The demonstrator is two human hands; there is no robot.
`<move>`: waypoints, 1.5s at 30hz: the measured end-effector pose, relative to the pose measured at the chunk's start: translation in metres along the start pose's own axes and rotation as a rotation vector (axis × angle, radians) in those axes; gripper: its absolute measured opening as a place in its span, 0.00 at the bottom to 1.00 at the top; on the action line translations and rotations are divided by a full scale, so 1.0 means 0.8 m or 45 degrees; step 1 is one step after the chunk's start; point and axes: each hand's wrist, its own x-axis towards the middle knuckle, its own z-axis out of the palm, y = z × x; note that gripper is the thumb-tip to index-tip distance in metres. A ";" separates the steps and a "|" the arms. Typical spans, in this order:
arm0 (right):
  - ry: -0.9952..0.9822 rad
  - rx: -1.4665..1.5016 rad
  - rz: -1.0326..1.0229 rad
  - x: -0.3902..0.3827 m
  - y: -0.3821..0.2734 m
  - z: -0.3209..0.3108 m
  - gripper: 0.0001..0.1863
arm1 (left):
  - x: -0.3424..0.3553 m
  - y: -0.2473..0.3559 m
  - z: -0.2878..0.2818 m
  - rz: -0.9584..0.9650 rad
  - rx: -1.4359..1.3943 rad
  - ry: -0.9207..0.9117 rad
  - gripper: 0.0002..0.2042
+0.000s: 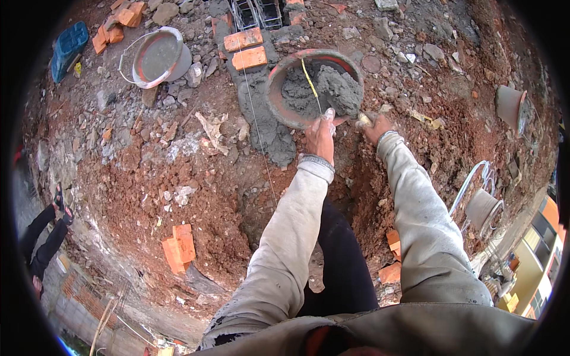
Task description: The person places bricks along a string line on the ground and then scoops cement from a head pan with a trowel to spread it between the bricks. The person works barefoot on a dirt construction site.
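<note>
A round mortar-caked bucket (274,98) with a reddish inside holds wet grey mortar (338,88), heaped toward its right side. Closed at its near rim, my left hand (321,139) grips the lower end of the bucket's thin wire handle (309,77), partly sleeved in yellow, which crosses the opening to the far rim. Just right of the bucket, my right hand (377,128) is wrapped around the short pale handle of what looks like a trowel (363,120); its blade is hardly visible against the mortar. Left of the bucket runs a bed of spread mortar (264,127), with two orange bricks (249,58) at its far end.
A taut string (256,118) runs along the mortar bed. A white bucket of grey liquid (160,58) stands far left, near stacked bricks (122,24). More bricks (179,248) lie near left. Tipped buckets (482,209) are at right. Another person's legs (44,234) show at left.
</note>
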 end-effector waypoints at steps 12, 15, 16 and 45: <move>-0.225 0.525 -0.083 -0.396 0.033 0.118 0.21 | -0.331 0.010 -0.150 -0.089 0.040 -0.099 0.19; -0.249 0.413 -0.160 -0.467 0.049 0.151 0.20 | -0.382 -0.025 -0.194 -0.217 -0.016 -0.020 0.17; -0.267 0.372 -0.143 -0.483 0.054 0.155 0.20 | -0.395 -0.040 -0.206 -0.255 -0.021 0.016 0.15; -0.128 0.736 0.224 -0.457 0.127 0.289 0.18 | -0.450 -0.409 -0.299 0.309 0.891 0.006 0.14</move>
